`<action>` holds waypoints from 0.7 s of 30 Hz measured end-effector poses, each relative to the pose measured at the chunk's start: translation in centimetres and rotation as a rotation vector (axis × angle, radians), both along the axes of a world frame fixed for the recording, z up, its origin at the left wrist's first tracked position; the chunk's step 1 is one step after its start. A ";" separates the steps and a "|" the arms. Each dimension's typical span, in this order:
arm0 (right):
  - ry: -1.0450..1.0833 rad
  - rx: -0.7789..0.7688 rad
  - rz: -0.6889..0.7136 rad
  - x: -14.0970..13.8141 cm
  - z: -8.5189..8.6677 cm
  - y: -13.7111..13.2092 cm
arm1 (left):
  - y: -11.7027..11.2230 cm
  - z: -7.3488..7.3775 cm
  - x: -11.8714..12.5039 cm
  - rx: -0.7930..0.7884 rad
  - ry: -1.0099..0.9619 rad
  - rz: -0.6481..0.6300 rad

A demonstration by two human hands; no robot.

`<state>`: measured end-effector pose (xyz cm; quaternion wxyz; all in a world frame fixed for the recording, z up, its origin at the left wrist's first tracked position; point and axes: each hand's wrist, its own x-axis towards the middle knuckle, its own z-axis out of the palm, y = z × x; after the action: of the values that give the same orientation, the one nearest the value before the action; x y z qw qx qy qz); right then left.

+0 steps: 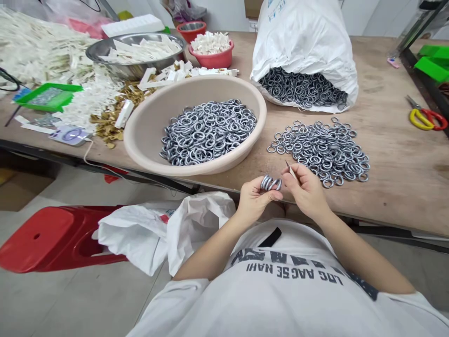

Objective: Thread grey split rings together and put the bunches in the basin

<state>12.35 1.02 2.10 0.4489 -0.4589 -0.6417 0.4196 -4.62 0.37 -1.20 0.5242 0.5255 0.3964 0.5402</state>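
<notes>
Both hands work just over the near edge of the bench. The left hand is closed, gripping a short stack of steel rings between thumb and fingers. The right hand is pinched on a thin pointed sliver, its tip near the stack. Blade or pick, cannot tell, and contact with the rings is unclear; fingers hide most of it. A loose pile of the same rings lies on the bench just ahead of the right hand. More fill a beige basin to its left and spill from a white sack at the far edge, its top cut off. Red-and-yellow scissors sit near the right edge. A steel bowl and a red bowl hold white pieces. The far-left heap is cut off, hard to make out.
</notes>
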 end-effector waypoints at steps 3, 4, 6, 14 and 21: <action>-0.287 0.191 0.046 0.9 0.5 -1.0 | 0.1 0.0 -0.2 -0.025 -0.033 -0.010; -0.352 0.230 0.074 1.0 0.6 -1.3 | 0.1 0.1 -0.2 -0.029 -0.042 -0.011; -0.432 0.270 0.099 1.1 1.0 -1.9 | 0.2 0.1 -0.3 -0.032 -0.051 -0.012; -0.617 0.132 -0.027 2.1 -0.1 0.5 | -0.9 0.6 -0.9 0.030 0.025 -0.131; -0.992 0.186 -0.091 0.0 0.7 7.9 | -0.5 0.6 -1.4 -0.046 -0.210 0.089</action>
<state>12.32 8.90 2.81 0.1467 -0.5886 -0.7918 0.0720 -5.98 -0.12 -0.57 0.5505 0.4358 0.3744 0.6057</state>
